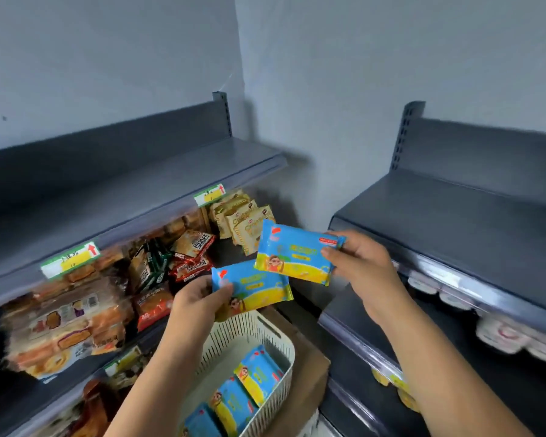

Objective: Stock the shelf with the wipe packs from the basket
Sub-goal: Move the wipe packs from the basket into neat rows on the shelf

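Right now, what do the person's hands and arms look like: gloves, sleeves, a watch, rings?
The left hand and right hand wear no gloves, and no ring, watch or wristband shows on either. No sleeve is in view: both are uncovered right down to the frame's lower edge.

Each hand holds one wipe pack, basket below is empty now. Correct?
No. The head view shows at least three wipe packs in the basket. The left hand grips the lower pack, the right hand the upper pack.
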